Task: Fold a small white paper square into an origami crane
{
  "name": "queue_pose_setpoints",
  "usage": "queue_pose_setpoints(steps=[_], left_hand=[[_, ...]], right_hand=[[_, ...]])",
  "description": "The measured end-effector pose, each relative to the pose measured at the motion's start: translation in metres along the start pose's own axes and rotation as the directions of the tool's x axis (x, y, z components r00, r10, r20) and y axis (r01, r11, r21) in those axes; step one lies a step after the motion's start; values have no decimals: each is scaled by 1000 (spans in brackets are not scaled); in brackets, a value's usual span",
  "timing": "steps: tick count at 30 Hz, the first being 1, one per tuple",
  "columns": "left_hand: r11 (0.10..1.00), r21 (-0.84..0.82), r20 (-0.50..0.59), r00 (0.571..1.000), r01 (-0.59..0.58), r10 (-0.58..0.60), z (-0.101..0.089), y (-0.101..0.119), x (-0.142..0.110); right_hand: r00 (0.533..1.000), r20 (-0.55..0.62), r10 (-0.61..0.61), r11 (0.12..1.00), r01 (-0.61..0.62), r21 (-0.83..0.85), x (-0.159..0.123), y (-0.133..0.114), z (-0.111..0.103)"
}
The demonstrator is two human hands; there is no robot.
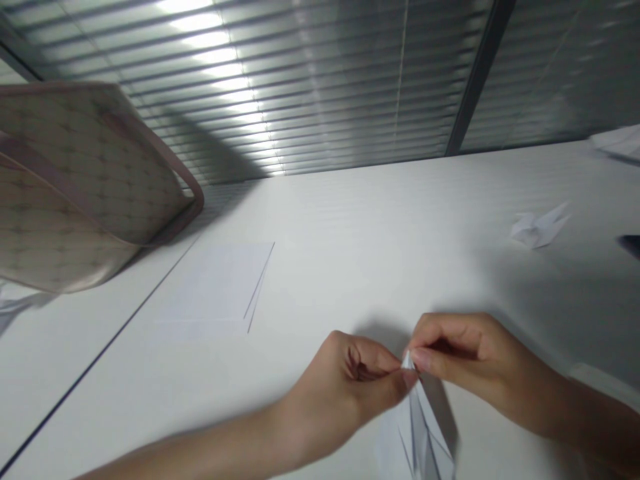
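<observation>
Both hands meet at the tip of a folded white paper piece (pixel 425 433) at the bottom of the view, right of centre. My left hand (pixel 350 387) pinches the paper near its narrow top between thumb and forefinger. Against the same tip, my right hand (pixel 460 353) is closed too, its thumb and forefinger pressed on the paper's point. The piece is long and pointed, with several creased layers spreading toward me. Its lower end runs out of the frame.
Left of centre lie white paper sheets (pixel 220 280), slightly fanned. A folded paper figure (pixel 537 227) rests at the right. A patterned handbag (pixel 90 193) with pink handles stands at the left, beside the table seam (pixel 110 350). Window blinds (pixel 325 80) rise behind the white table (pixel 370 233).
</observation>
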State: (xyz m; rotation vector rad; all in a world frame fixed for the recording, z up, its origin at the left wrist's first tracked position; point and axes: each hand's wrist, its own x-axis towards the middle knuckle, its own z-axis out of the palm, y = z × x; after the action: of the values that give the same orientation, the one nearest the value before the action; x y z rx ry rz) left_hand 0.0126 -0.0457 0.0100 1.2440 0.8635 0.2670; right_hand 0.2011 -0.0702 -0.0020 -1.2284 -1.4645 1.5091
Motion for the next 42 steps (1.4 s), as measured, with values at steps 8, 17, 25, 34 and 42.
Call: queue_pose_setpoints(steps=[8, 17, 25, 34, 42], left_hand=[[1000, -6, -4, 1000, -1, 1, -1, -2, 0], [993, -81, -35, 996, -90, 87, 3, 6, 6], [995, -35, -63, 994, -89, 87, 5, 5, 7], [995, -65, -64, 996, -71, 66, 5, 6, 5], [996, -56, -73, 995, -72, 67, 5, 4, 6]], right_hand=[[999, -27, 17, 999, -16, 31, 0, 1, 1], [999, -50, -14, 998, 17, 61, 4, 1, 0], [997, -65, -51, 998, 53, 35, 3, 1, 3], [999, -32, -36, 998, 38, 57, 3, 0, 2], [998, -43, -43, 999, 44, 22, 3, -1, 2]])
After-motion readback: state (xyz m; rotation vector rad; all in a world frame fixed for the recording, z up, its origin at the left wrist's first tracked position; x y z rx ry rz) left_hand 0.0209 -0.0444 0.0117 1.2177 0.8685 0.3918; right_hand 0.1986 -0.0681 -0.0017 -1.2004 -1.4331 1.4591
